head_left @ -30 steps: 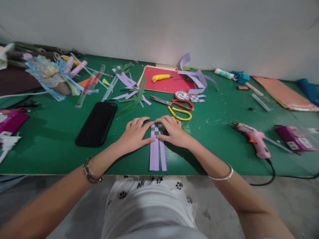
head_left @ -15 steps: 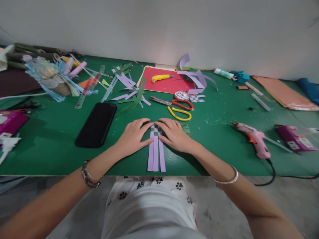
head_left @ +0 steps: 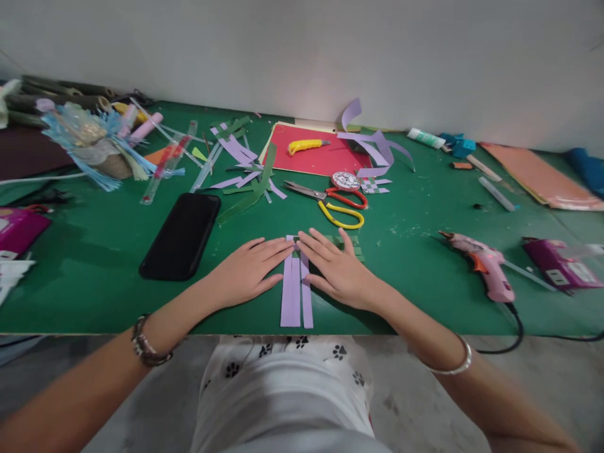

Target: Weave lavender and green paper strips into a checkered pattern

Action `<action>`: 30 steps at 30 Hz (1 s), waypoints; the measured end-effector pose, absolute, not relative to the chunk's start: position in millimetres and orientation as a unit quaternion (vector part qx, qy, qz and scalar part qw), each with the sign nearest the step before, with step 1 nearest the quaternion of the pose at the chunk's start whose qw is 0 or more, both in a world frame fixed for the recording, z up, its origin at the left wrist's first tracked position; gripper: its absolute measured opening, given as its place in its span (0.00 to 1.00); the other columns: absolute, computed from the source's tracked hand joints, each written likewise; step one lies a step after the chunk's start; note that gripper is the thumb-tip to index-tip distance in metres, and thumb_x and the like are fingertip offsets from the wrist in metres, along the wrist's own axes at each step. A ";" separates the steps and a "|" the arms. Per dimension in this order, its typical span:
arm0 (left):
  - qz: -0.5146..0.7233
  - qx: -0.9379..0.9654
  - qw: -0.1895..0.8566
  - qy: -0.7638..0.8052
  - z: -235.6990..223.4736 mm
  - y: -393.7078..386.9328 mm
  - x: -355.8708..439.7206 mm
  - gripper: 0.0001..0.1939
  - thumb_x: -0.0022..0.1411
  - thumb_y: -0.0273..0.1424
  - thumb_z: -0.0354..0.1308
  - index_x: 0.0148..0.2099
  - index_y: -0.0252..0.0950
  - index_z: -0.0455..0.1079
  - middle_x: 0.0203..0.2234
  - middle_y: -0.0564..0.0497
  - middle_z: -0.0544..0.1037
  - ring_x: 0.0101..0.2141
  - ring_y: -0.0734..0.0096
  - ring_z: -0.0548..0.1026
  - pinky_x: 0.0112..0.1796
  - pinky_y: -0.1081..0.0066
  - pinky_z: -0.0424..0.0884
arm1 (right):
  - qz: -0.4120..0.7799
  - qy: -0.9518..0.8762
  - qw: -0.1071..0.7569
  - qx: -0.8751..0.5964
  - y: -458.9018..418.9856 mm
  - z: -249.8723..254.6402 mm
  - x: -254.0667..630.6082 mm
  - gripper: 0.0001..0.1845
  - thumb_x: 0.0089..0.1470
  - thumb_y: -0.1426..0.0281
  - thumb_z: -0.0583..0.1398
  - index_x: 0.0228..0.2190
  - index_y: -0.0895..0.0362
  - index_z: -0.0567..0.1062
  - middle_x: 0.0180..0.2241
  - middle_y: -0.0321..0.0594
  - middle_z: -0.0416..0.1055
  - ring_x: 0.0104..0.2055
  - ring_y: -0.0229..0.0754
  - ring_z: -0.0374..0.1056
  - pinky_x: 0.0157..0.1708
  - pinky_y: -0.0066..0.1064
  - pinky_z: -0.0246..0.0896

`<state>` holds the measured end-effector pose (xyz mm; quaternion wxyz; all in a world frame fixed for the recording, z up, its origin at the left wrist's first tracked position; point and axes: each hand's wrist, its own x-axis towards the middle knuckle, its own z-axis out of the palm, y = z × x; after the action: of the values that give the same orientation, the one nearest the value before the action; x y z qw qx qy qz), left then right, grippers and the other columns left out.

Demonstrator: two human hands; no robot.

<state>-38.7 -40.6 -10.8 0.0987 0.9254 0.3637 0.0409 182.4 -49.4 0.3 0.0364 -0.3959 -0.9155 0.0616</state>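
Pressing flat rather than grasping: left hand (head_left: 245, 270) laid palm down with fingers stretched out, fingertips on the left edge of the three long lilac paper strips (head_left: 296, 296); right hand (head_left: 340, 272) likewise spread open and flat on their right edge, nothing pinched in either grip. Lying side by side near the front edge of the green-topped bench (head_left: 94, 277), running toward the body, with their far ends crossed by short dark green paper strips (head_left: 352, 246) that poke out beyond the right fingers. Judged from how these lie, only a small woven patch begun at the far end, with most of the lilac length still loose and unwoven. Just left of the left hand, a black smartphone (head_left: 182, 236) face down. Beyond the hands, scissors with red and yellow handles (head_left: 337, 204), a small finished lilac-and-green woven square (head_left: 374, 185), a red cutting sheet (head_left: 314, 154) carrying a yellow utility knife (head_left: 306, 146), and a scatter of spare lilac and green offcuts (head_left: 243, 167). Off to the right, well apart, a pink hot-glue gun (head_left: 481, 264) with its black cord.
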 end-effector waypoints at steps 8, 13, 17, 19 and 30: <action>-0.012 0.939 0.093 0.330 -7.5 -42.9 -46.3 0.25 0.65 0.40 0.42 0.63 0.43 0.50 0.62 0.50 0.51 0.61 0.65 0.48 0.58 0.60 0.45 | 0.068 -0.922 0.009 -0.381 -62.8 -3.8 189.4 0.36 0.57 0.51 0.42 0.61 0.56 0.46 0.62 0.44 0.45 0.64 0.48 0.39 0.58 0.57 0.28; -0.013 0.943 0.085 0.321 -8.0 -43.8 -48.0 0.24 0.66 0.40 0.41 0.63 0.46 0.49 0.62 0.51 0.50 0.61 0.62 0.48 0.57 0.56 0.46 | 0.064 -0.921 0.009 -0.383 -70.4 1.2 191.8 0.35 0.57 0.51 0.41 0.60 0.56 0.48 0.62 0.44 0.45 0.64 0.49 0.38 0.58 0.58 0.25; -0.019 0.935 0.079 0.345 -8.0 -45.7 -43.0 0.25 0.66 0.42 0.41 0.63 0.45 0.48 0.62 0.49 0.51 0.60 0.59 0.49 0.57 0.53 0.46 | 0.060 -0.921 0.009 -0.385 -71.5 4.5 197.4 0.33 0.58 0.52 0.40 0.60 0.55 0.49 0.62 0.44 0.46 0.64 0.47 0.40 0.58 0.56 0.22; -0.027 0.930 0.075 0.360 -6.8 -45.9 -38.6 0.26 0.65 0.42 0.42 0.63 0.45 0.48 0.62 0.48 0.51 0.60 0.58 0.50 0.57 0.53 0.47 | 0.049 -0.913 0.015 -0.406 -68.4 5.3 199.4 0.33 0.58 0.52 0.41 0.60 0.56 0.49 0.62 0.45 0.46 0.64 0.48 0.40 0.58 0.56 0.22; -0.007 0.934 0.081 0.347 -8.3 -42.9 -39.3 0.28 0.64 0.46 0.40 0.63 0.39 0.51 0.61 0.46 0.53 0.59 0.56 0.52 0.56 0.53 0.49 | 0.052 -0.914 -0.011 -0.401 -62.4 -4.2 193.8 0.37 0.57 0.49 0.38 0.60 0.58 0.48 0.62 0.44 0.44 0.64 0.48 0.39 0.58 0.54 0.20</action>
<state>-39.3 -42.9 -8.3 0.0808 0.9344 0.3470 -0.0066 193.8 -62.4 -4.2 -0.0106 -0.4014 -0.9144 0.0519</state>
